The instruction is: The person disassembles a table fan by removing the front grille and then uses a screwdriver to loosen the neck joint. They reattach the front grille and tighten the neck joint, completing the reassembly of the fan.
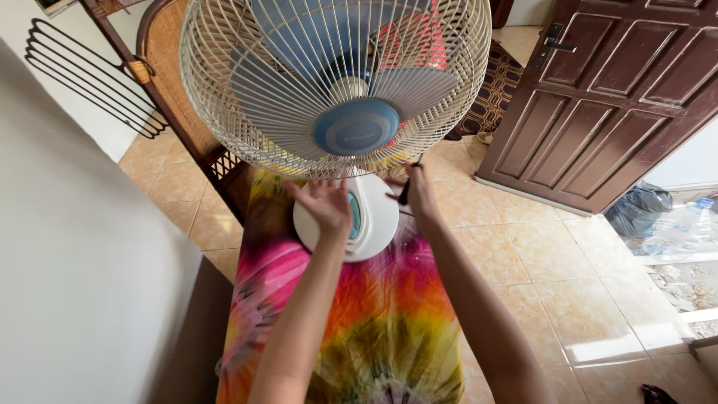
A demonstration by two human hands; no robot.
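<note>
Nearest the camera, low centre of the frame: two bare forearms reaching up over a tie-dye cloth (374,329) in pink, orange and yellow, draped across a narrow counter. Left hand (325,203), just left of centre, fingers spread and slightly curled, palm toward the white rounded base (374,224) of a desk fan (336,82), touching or nearly touching its front beside the blue oval panel (contact hard to tell for sure). Right hand (417,196), just right of centre, fingers pinched around a thin dark tool (404,191), probably a small screwdriver or the like, its tip aimed up at the lower rim of the fan's cream wire grille, which fills the upper middle of the frame with pale blue blades and a blue hub behind it. Judged step: working at the bottom edge of the grille, where a clip or screw would sit, with the base steadied by the other hand. Next move, by that reading, calling for a firm hold on the base, the tool tip seated squarely before any turning or prying, and light force, since thin wire bends easily. Dark brown panelled door (606,90) at upper right, beige floor tiles (568,284) beneath.
</note>
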